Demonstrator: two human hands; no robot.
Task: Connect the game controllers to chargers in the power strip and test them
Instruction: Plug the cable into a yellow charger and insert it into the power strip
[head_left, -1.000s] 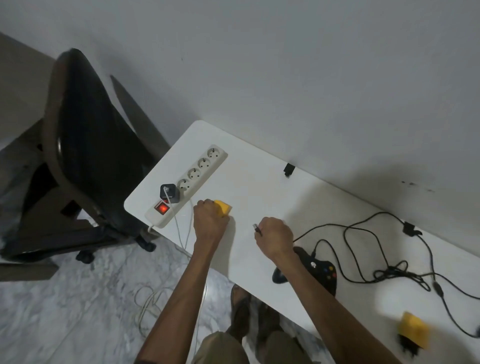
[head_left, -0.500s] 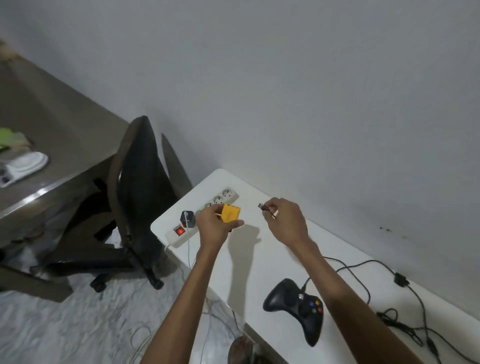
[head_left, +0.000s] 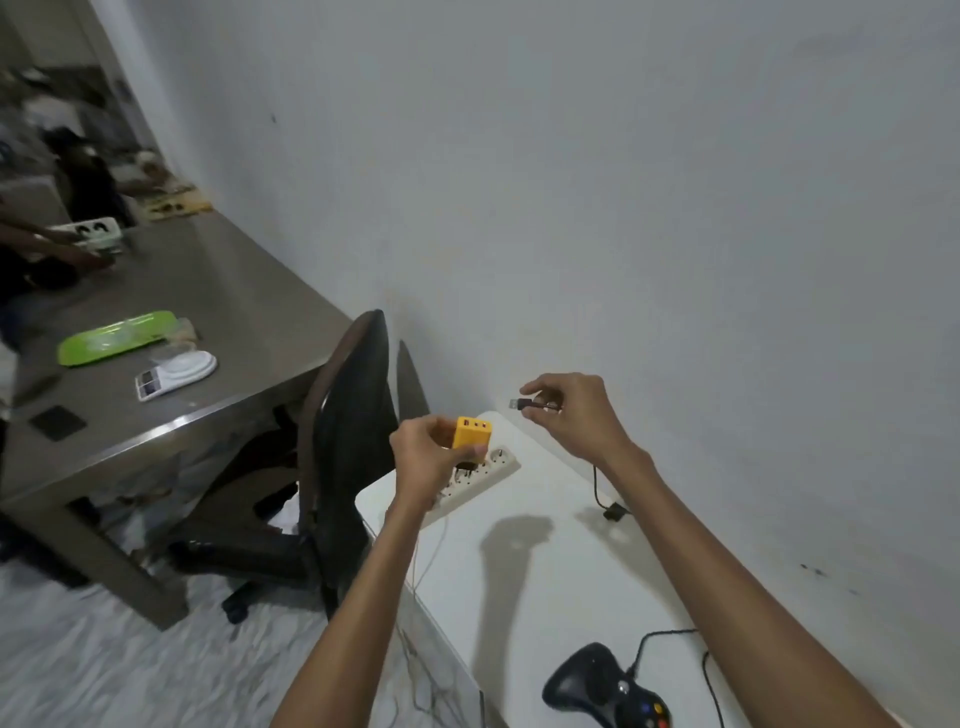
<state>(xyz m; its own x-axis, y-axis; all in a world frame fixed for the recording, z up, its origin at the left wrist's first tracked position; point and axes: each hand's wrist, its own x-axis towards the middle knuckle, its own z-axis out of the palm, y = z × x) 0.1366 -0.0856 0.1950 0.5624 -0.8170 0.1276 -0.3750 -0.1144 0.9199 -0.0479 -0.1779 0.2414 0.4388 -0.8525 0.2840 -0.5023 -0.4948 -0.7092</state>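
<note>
My left hand (head_left: 423, 457) holds a yellow charger block (head_left: 471, 432) up in the air, its ports facing up and to the right. My right hand (head_left: 574, 413) pinches a black USB plug (head_left: 522, 404), its metal tip pointing left at the charger, a small gap apart. Below both hands the white power strip (head_left: 491, 475) lies on the white table (head_left: 545, 582), partly hidden by my left hand. A black game controller (head_left: 605, 686) rests at the table's near edge, its cable running off to the right.
A black office chair (head_left: 348, 452) stands left of the table. Beyond it a grey table (head_left: 208, 312) carries a green tray (head_left: 117, 338), a white scale (head_left: 176, 371) and another power strip (head_left: 96, 231), where a second person's hands work. A wall is close behind.
Both hands have risen from the table and come up in front of the wall. The charger and USB plug are now held higher, ends facing. My head view has tilted up and left.
</note>
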